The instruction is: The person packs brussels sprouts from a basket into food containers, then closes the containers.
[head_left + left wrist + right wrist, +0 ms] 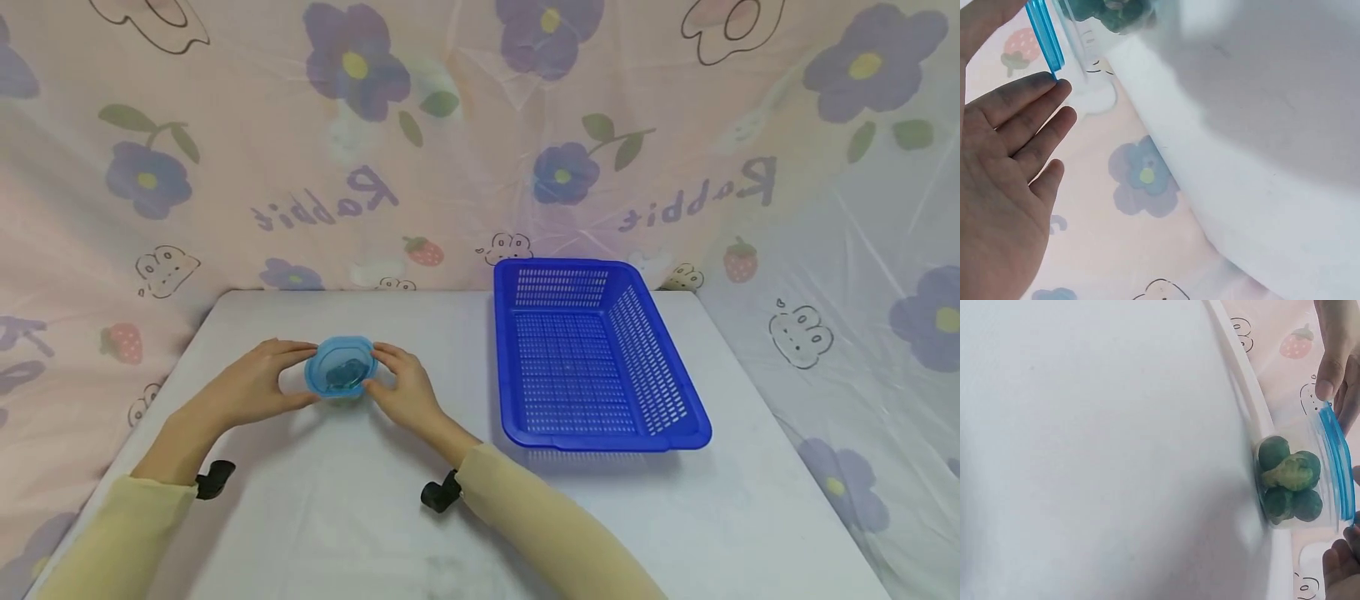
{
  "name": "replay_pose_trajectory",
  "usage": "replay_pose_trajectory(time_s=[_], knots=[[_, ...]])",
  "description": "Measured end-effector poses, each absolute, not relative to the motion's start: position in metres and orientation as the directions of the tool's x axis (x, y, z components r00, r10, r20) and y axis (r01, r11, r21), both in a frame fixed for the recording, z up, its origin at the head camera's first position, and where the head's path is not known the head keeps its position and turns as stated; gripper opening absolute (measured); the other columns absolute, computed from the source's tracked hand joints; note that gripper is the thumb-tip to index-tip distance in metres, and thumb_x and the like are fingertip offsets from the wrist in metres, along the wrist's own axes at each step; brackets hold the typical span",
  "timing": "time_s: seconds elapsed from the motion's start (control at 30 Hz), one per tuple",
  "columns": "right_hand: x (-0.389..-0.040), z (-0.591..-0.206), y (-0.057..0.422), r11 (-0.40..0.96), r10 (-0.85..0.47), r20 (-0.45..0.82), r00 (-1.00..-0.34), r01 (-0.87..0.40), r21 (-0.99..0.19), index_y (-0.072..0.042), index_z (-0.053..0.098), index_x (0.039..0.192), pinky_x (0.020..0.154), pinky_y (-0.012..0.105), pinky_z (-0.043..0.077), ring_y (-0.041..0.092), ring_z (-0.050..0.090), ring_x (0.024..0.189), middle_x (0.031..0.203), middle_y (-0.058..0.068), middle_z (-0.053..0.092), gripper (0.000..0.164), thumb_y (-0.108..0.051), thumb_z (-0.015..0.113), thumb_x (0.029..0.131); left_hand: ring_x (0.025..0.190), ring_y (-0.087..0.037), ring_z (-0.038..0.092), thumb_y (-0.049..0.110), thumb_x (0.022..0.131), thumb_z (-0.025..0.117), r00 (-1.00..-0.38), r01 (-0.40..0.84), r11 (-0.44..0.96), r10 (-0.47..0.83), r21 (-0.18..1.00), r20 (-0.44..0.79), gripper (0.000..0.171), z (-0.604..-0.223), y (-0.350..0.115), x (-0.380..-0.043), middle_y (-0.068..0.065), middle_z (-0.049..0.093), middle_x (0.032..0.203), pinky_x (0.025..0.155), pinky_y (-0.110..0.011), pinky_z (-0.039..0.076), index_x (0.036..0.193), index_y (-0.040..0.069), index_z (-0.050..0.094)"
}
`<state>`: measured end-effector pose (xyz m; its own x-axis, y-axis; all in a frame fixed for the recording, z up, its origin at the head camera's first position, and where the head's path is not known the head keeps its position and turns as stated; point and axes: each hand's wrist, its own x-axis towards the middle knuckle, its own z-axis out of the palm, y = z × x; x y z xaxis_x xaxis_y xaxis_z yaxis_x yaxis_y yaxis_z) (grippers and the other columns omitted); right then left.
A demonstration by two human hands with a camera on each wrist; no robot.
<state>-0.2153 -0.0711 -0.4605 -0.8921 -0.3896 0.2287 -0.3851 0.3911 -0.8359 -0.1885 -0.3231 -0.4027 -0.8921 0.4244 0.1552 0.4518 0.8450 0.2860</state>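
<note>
A small clear plastic container [1300, 434] with a light-blue lid [345, 363] stands on the left half of the table. Inside lie several round dark-green pieces [1274, 452] and a knobby yellow-green one [1296, 473]. My left hand [255, 379] holds the lid's left side, thumb at the near edge and fingers at the far edge. From the right, my right hand [408, 387] grips the lid the same way. In the left wrist view the left fingertips [1060, 87] touch the blue rim, the other fingers loosely extended.
An empty blue plastic basket [566, 367] with perforated walls stands to the right of the hands on the white table [337, 533]. Behind and beside the table hangs a pink sheet [465, 150] printed with flowers and rabbits.
</note>
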Motion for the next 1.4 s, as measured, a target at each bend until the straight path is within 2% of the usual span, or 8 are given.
replay_pose_trajectory(time_s=[0.1, 0.2, 0.5, 0.8, 1.0, 1.2, 1.4], knots=[[-0.216, -0.460, -0.072, 0.413, -0.394, 0.229, -0.890, -0.394, -0.821, -0.003, 0.060, 0.145, 0.120, 0.042, 0.039, 0.025, 0.045, 0.146, 0.155, 0.004, 0.053, 0.051, -0.018, 0.073, 0.098, 0.131, -0.052, 0.053, 0.026, 0.083, 0.090, -0.897, 0.442, 0.843, 0.424, 0.306, 0.126, 0.071, -0.404, -0.324, -0.189, -0.029, 0.061, 0.140, 0.111, -0.070, 0.039, 0.139, -0.008, 0.062], [-0.217, -0.460, -0.073, 0.428, -0.402, 0.224, -0.888, -0.399, -0.811, -0.003, 0.061, 0.145, 0.120, 0.041, 0.039, 0.025, 0.045, 0.145, 0.154, 0.005, 0.053, 0.051, -0.020, 0.073, 0.098, 0.134, -0.052, 0.051, 0.026, 0.086, 0.088, -0.902, 0.427, 0.840, 0.422, 0.335, 0.094, 0.073, -0.405, -0.325, -0.189, -0.029, 0.057, 0.144, 0.108, -0.069, 0.042, 0.143, -0.008, 0.058], [-0.222, -0.460, -0.074, 0.450, -0.421, 0.209, -0.882, -0.403, -0.797, -0.005, 0.062, 0.143, 0.119, 0.040, 0.040, 0.025, 0.045, 0.144, 0.152, 0.006, 0.053, 0.052, -0.028, 0.075, 0.099, 0.143, -0.055, 0.039, 0.029, 0.094, 0.080, -0.917, 0.348, 0.820, 0.399, 0.454, -0.018, 0.076, -0.408, -0.330, -0.191, -0.029, 0.043, 0.157, 0.110, -0.073, 0.037, 0.153, -0.005, 0.046], [-0.226, -0.460, -0.073, 0.433, -0.436, 0.214, -0.874, -0.413, -0.801, -0.004, 0.063, 0.141, 0.102, 0.024, 0.051, 0.019, 0.054, 0.135, 0.150, 0.006, 0.054, 0.050, -0.025, 0.075, 0.098, 0.142, -0.056, 0.038, 0.029, 0.092, 0.082, -0.927, 0.324, 0.815, 0.375, 0.480, -0.011, 0.079, -0.411, -0.332, -0.192, -0.029, 0.043, 0.157, 0.109, -0.075, 0.037, 0.153, -0.005, 0.046], [-0.228, -0.459, -0.074, 0.417, -0.444, 0.206, -0.872, -0.405, -0.814, -0.002, 0.062, 0.142, 0.102, 0.025, 0.052, 0.021, 0.056, 0.134, 0.151, 0.007, 0.053, 0.046, -0.017, 0.070, 0.099, 0.138, -0.055, 0.044, 0.033, 0.086, 0.087, -0.937, 0.327, 0.830, 0.348, 0.452, 0.040, 0.077, -0.415, -0.330, -0.193, -0.030, 0.051, 0.149, 0.108, -0.073, 0.039, 0.144, -0.007, 0.055], [-0.230, -0.459, -0.075, 0.390, -0.455, 0.192, -0.869, -0.388, -0.835, 0.000, 0.059, 0.145, 0.099, 0.028, 0.056, 0.024, 0.062, 0.122, 0.153, 0.008, 0.052, 0.047, -0.013, 0.067, 0.100, 0.140, -0.055, 0.041, 0.029, 0.086, 0.088, -0.939, 0.323, 0.832, 0.343, 0.450, 0.039, 0.078, -0.416, -0.326, -0.194, -0.029, 0.047, 0.152, 0.109, -0.074, 0.037, 0.146, -0.008, 0.053], [-0.231, -0.460, -0.075, 0.370, -0.444, 0.195, -0.874, -0.378, -0.849, 0.001, 0.059, 0.144, 0.093, 0.019, 0.055, 0.022, 0.064, 0.115, 0.152, 0.008, 0.054, 0.047, -0.011, 0.068, 0.100, 0.139, -0.055, 0.043, 0.027, 0.086, 0.088, -0.938, 0.329, 0.828, 0.343, 0.455, 0.053, 0.077, -0.416, -0.323, -0.194, -0.030, 0.049, 0.151, 0.110, -0.072, 0.038, 0.144, -0.009, 0.053]])
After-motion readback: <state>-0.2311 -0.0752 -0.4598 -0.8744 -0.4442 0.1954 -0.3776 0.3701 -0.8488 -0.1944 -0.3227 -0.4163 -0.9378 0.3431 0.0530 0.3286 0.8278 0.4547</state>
